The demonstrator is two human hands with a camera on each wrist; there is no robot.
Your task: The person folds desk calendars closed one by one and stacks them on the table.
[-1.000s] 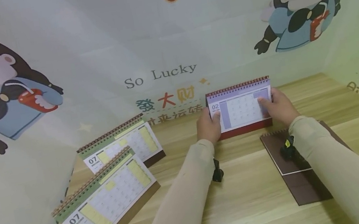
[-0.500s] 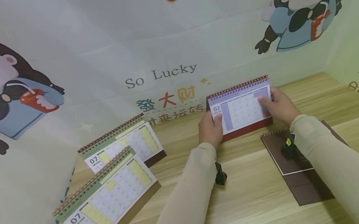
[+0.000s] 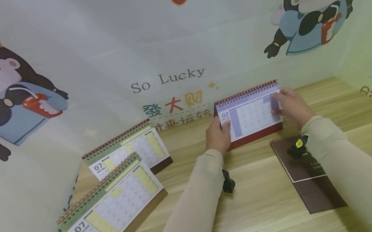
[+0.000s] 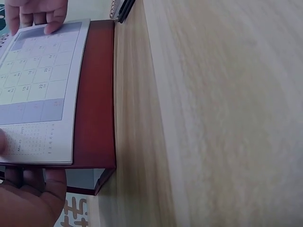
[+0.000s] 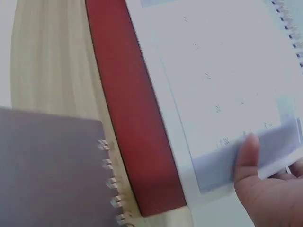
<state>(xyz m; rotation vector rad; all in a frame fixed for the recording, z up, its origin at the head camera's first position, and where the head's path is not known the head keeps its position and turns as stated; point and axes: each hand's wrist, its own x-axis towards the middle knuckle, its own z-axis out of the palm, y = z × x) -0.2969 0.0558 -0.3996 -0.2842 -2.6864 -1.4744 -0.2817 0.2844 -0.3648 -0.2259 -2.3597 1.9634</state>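
A purple-and-white desk calendar (image 3: 252,117) showing 02 stands on its red base (image 5: 137,109) toward the back of the table. My left hand (image 3: 216,135) grips its left side, thumb on the front page and fingers tucked behind. At the opposite side, my right hand (image 3: 295,106) pinches the page edge near the upper corner. In the right wrist view the right thumb (image 5: 249,153) lies on the purple band of the page, with the other fingers partly hidden behind the sheet.
Two green-topped calendars, a front one (image 3: 116,205) and a rear one (image 3: 139,146), stand at the left, both showing 07. A dark brown calendar (image 3: 305,190) lies flat under my right forearm. A printed cloth backdrop (image 3: 159,46) rises behind the wooden table (image 3: 261,210).
My right hand has shifted up along the calendar's right edge and its wrist has turned, uncovering lettering on the brown calendar. The left hand keeps its hold.
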